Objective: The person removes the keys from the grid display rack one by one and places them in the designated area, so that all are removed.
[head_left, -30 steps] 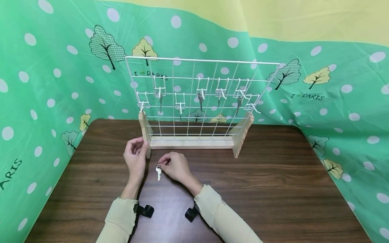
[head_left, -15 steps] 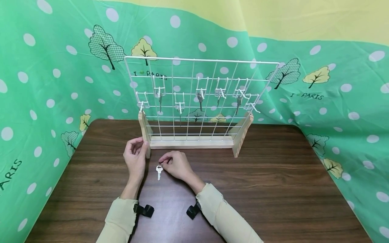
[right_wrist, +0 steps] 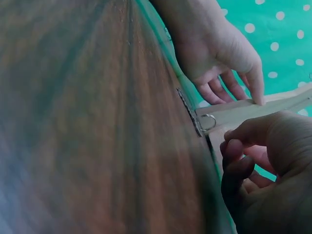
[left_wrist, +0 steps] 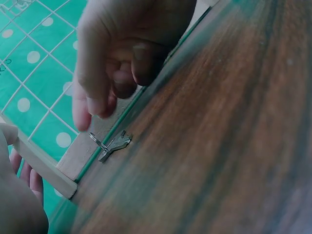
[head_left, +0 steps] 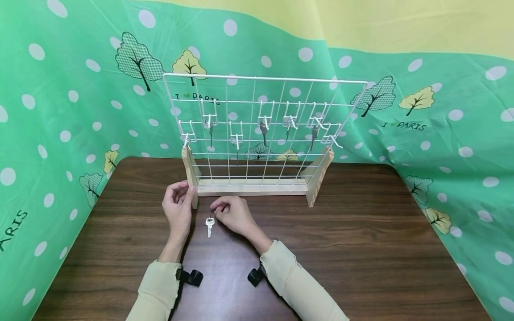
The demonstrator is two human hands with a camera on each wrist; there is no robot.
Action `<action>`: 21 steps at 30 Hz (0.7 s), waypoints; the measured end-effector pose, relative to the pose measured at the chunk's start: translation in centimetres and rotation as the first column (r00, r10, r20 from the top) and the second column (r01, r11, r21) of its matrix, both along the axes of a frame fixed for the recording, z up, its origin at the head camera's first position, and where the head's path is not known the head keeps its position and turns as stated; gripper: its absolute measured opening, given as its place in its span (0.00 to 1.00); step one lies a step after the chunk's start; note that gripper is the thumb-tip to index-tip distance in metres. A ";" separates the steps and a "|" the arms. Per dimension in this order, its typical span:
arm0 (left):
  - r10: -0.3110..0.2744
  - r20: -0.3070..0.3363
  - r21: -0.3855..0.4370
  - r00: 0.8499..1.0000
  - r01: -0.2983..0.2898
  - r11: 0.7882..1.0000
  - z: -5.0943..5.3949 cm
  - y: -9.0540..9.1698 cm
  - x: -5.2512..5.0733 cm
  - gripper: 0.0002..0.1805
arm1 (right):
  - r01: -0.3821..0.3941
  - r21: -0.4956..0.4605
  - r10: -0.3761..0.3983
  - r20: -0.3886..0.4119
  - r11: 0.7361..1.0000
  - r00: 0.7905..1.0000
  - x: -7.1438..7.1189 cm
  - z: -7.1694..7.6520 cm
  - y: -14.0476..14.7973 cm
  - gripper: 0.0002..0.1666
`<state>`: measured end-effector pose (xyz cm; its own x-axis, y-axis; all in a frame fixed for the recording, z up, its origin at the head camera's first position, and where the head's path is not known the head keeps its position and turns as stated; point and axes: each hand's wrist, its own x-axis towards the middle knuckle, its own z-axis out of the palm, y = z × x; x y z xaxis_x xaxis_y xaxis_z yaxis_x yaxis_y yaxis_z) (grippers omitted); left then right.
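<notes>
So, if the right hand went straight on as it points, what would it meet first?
Likely the rack's left leg, though depth is unclear and the right hand might graze the key first.

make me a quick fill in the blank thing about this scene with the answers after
1. The left hand holds the rack at a side made of ____.
2. A round metal ____ loops through the key by the right hand.
3. The rack's wires are coloured ____.
4. The table is coloured ____.

Missing words: wood; ring; white; brown.
</notes>
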<state>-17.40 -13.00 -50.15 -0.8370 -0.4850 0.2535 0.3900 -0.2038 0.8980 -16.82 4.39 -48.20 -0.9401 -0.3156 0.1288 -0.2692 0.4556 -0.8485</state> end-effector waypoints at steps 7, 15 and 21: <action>0.002 0.002 -0.001 1.000 -0.002 1.000 -0.1 0.0 0.0 0.14 | 0.034 -0.036 -0.035 -0.026 0.999 0.999 -0.2 1.9 0.9 0.05; 0.008 0.004 -0.003 1.000 -0.008 1.000 -0.2 0.0 -0.2 0.14 | 0.078 -0.099 -0.084 -0.064 0.992 0.994 -0.7 4.0 2.4 0.05; 0.008 0.011 -0.003 1.000 -0.008 1.000 -0.2 -0.1 -0.1 0.13 | 0.115 -0.186 -0.135 -0.101 0.976 0.986 -0.4 6.5 3.6 0.06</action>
